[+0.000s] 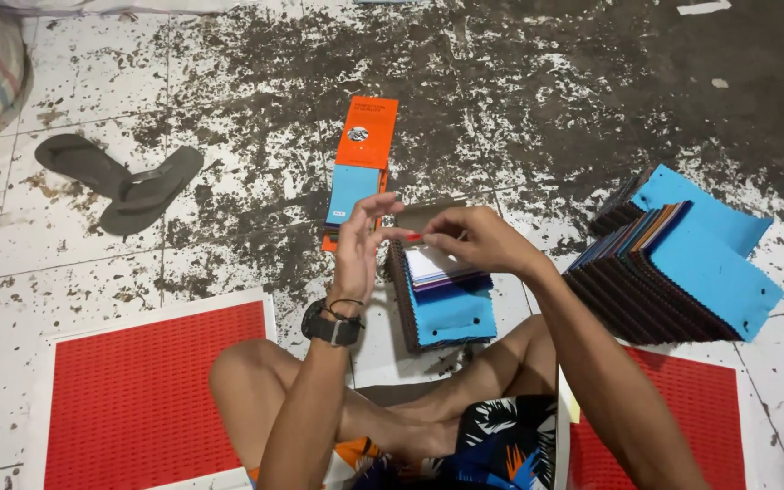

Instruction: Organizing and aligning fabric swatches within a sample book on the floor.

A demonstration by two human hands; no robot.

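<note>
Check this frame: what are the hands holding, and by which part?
Both hands, left hand and right hand, pinch a brown fabric swatch by its lower edge, above the swatch stack.

Under the left hand (360,240) and right hand (478,238) lies a swatch stack (446,304); beyond the left hand a booklet (360,159), farther left two sandals (120,181); right of the right hand, fanned swatch piles (673,263)

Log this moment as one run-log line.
left hand: pinching brown swatch | right hand: gripping same swatch | below: swatch stack, blue on top | right: fanned swatch pile | floor: orange card
</note>
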